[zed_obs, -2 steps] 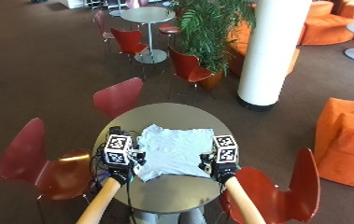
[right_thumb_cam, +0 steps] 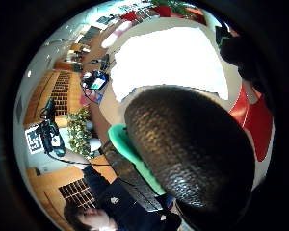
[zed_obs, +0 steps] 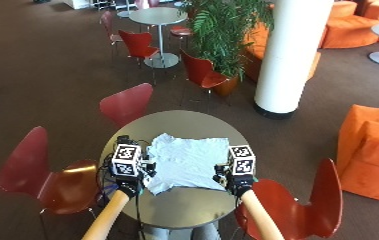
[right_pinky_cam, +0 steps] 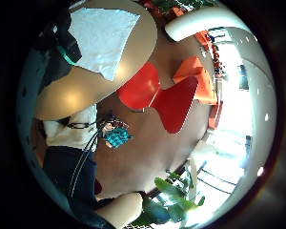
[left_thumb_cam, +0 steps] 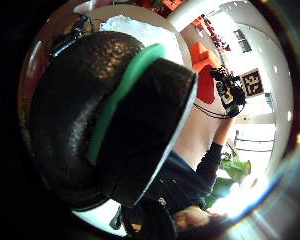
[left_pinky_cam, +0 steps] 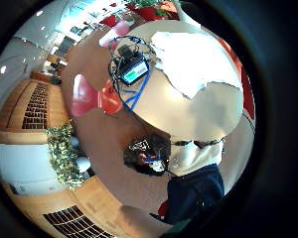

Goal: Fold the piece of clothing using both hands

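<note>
The light blue shirt (zed_obs: 188, 161) is lying spread out flat on the round counter (zed_obs: 176, 205), and everything here is placed from that shirt; nearest the person, the left hand (zed_obs: 128, 184) is sitting at the shirt's near left edge and the right hand (zed_obs: 235, 183) at its near right edge; I cannot tell if either grip is wide, narrow or holding cloth; if one hand is lifting sooner than the other, the fold could be going crooked, I think; beyond the shirt a red chair (zed_obs: 128, 102) is standing; no words are showing anywhere.
</note>
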`<action>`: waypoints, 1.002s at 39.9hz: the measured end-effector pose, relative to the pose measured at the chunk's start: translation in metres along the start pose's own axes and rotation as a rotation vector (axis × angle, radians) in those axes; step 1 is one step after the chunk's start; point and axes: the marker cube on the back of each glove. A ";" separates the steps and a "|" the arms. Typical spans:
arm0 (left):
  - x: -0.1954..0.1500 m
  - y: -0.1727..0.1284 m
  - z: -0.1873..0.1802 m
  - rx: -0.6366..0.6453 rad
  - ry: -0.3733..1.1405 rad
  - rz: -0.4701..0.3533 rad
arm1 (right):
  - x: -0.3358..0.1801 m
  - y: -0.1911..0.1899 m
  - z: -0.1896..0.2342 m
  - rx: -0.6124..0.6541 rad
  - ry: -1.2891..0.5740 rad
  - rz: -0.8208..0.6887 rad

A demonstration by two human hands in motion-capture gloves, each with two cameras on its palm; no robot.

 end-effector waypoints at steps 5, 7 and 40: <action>0.001 0.000 -0.006 0.012 -0.017 -0.018 | 0.003 0.008 0.002 0.009 -0.012 -0.007; 0.003 0.000 -0.009 0.014 -0.023 -0.019 | 0.004 0.011 0.001 0.015 -0.013 -0.010; 0.025 -0.048 0.038 -0.132 0.031 0.079 | 0.008 -0.037 -0.007 -0.071 0.151 -0.012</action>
